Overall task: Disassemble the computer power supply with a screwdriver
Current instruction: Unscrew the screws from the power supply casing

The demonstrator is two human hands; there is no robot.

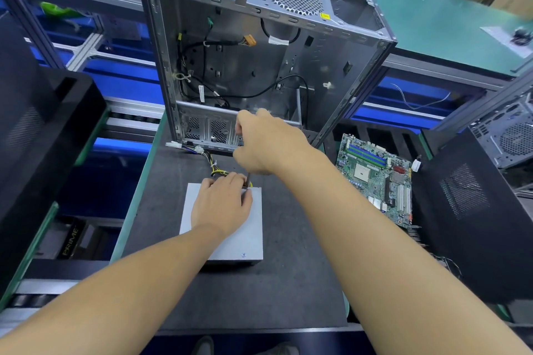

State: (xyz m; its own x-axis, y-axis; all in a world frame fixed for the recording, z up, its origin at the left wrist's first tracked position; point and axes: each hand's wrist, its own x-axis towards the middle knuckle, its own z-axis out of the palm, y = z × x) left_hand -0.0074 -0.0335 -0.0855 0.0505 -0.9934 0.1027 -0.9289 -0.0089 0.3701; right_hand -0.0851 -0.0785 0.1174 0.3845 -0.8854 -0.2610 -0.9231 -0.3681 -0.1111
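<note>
A grey power supply box [250, 236] lies flat on the dark mat [288, 291]. My left hand [221, 206] rests on its top near the far edge, fingers against the screwdriver shaft [248, 180]. My right hand [266, 144] grips the screwdriver handle from above, holding the tool upright over the box's far right corner. The handle is mostly hidden in my fist. One screw [243, 254] shows at the box's near right corner. Yellow and black wires [215, 166] run from the box toward the case.
An open, emptied computer case [331, 72] stands just behind the power supply. A green motherboard [377, 176] lies to the right. Black case panels stand at the left [43, 130] and right [467, 210]. A green conveyor [432, 14] runs behind.
</note>
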